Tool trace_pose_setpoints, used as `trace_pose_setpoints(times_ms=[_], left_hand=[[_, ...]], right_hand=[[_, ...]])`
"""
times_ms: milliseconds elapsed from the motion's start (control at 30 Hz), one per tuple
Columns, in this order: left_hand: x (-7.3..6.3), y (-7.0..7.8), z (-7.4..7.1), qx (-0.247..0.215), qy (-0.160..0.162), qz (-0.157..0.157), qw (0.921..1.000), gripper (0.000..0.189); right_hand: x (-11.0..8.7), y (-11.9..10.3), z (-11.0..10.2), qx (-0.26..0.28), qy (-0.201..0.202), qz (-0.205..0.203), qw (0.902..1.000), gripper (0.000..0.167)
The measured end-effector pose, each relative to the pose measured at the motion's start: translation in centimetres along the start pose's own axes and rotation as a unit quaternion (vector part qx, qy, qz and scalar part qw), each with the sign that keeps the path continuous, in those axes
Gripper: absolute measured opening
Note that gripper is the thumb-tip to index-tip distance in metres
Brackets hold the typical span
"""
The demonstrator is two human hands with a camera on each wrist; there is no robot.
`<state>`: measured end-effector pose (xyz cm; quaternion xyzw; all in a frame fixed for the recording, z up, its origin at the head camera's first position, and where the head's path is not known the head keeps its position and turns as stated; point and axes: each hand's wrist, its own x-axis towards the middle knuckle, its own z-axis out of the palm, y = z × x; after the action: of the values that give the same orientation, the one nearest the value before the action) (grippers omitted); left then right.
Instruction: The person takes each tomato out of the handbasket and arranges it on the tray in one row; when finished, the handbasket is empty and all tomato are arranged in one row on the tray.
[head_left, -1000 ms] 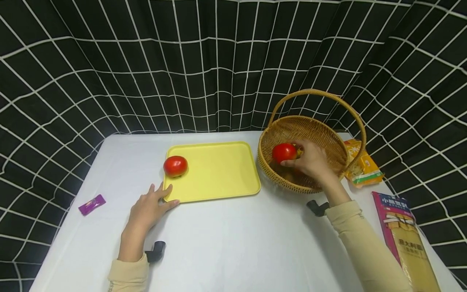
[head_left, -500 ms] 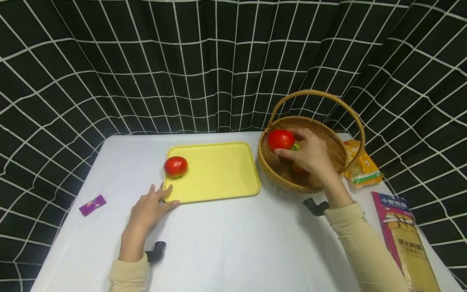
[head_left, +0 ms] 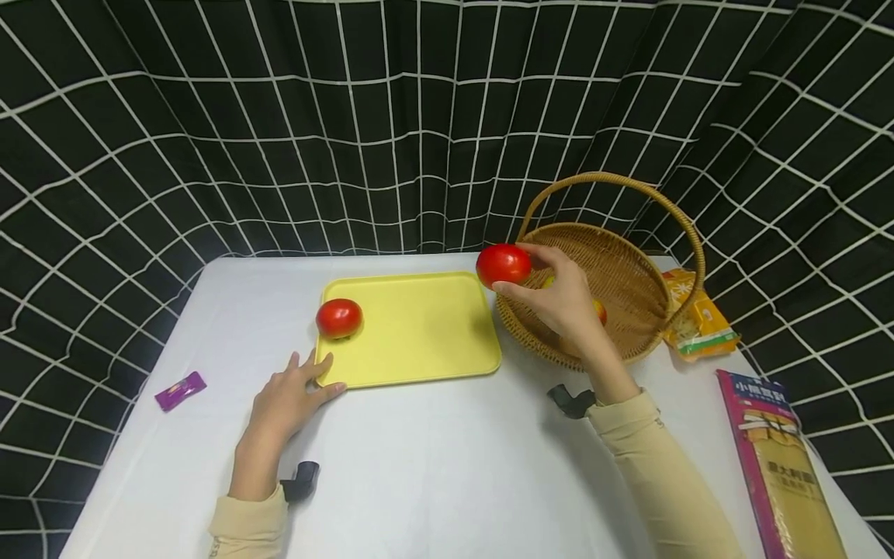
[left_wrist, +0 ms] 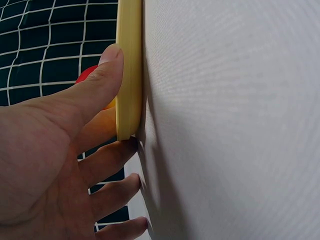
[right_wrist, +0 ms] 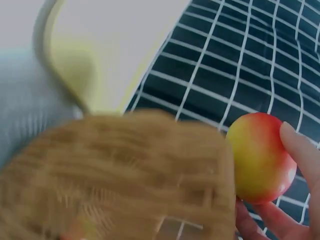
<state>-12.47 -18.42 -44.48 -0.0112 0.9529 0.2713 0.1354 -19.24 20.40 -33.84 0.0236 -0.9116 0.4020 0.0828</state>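
My right hand [head_left: 559, 299] holds an oval fruit [head_left: 504, 265] between thumb and fingers, raised over the left rim of a wicker basket [head_left: 628, 279]. In the head view the fruit looks red; the right wrist view shows its yellow side, with the same fruit [right_wrist: 261, 157] beside the blurred basket wall. My left hand [head_left: 285, 404] rests with fingers spread at the near left corner of a yellow tray [head_left: 426, 334]. Its thumb [left_wrist: 102, 75] lies along the tray edge in the left wrist view. Another red fruit [head_left: 339, 318] sits at the tray's left side.
More red and yellow fruit [head_left: 599, 311] lies in the basket, partly hidden by my right hand. An orange snack bag [head_left: 698, 318] and a long noodle packet [head_left: 782, 466] lie at the right. A small purple packet [head_left: 180, 390] lies far left. A dark gridded curtain hangs behind.
My right hand has lifted the fruit out of the basket's inside and moved it left toward the tray. More fruit in the basket has come into view. The left hand stays at the tray corner.
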Motion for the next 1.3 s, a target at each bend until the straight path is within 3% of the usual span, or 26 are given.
trace_pose_setpoints(times_ms=[400, 933, 1300], left_hand=[[0.1, 0.0, 0.1, 0.002, 0.009, -0.002, 1.0000, 0.075], [0.3, -0.3, 0.3, 0.001, 0.015, -0.004, 0.9999, 0.075], [0.4, -0.2, 0.2, 0.001, 0.014, -0.005, 0.9999, 0.075]], right_hand=[[0.3, -2.5, 4.8, 0.043, -0.032, -0.017, 0.9984, 0.074], [1.2, -3.7, 13.7, 0.065, -0.080, 0.038, 0.9940, 0.073], [1.3, -3.8, 17.0, 0.066, -0.113, 0.085, 0.9878, 0.070]])
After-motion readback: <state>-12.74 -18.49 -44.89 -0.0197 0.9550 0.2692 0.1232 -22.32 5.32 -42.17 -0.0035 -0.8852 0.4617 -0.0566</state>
